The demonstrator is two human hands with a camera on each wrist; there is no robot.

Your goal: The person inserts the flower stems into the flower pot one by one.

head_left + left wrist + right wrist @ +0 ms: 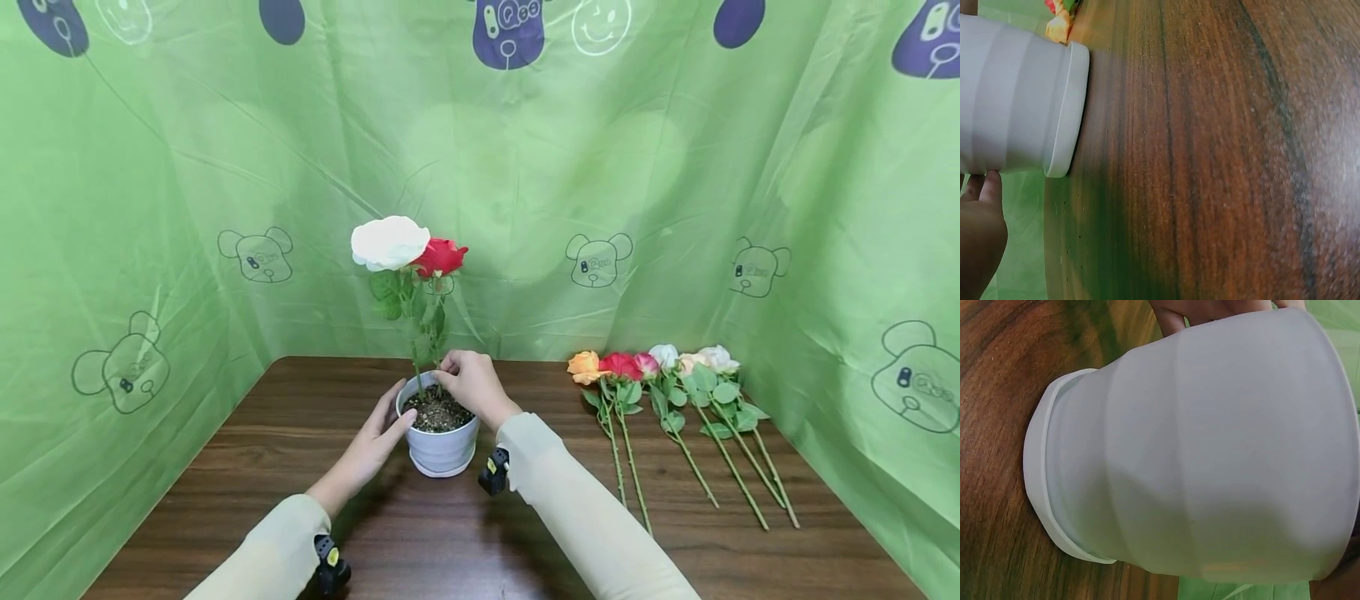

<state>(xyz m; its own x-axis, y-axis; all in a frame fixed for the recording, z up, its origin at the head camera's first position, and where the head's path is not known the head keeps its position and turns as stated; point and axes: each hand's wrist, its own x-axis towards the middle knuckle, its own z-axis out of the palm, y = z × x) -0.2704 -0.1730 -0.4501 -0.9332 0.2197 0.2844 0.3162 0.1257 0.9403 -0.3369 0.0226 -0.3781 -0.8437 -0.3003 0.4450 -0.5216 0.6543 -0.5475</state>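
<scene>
A white flower pot (442, 450) filled with dark soil (438, 412) stands on its saucer on the table. A white rose (390, 242) and a red rose (441, 257) rise upright from it, with green leaves along their stems. My left hand (378, 433) holds the pot from the left, thumb at the front of the rim and fingers around the far side. Over the back right of the rim, my right hand (474, 383) pinches the red rose's stem low down, close above the soil; its fingertips partly hide the stem. The right wrist view is mostly filled by the pot's ridged wall.
Several more roses lie on the brown wooden table (300, 417) at the right: an orange rose (585, 367), a red one (621, 365), and pink and pale ones, stems pointing toward the front. A green printed curtain (510, 167) encloses the table's back and sides.
</scene>
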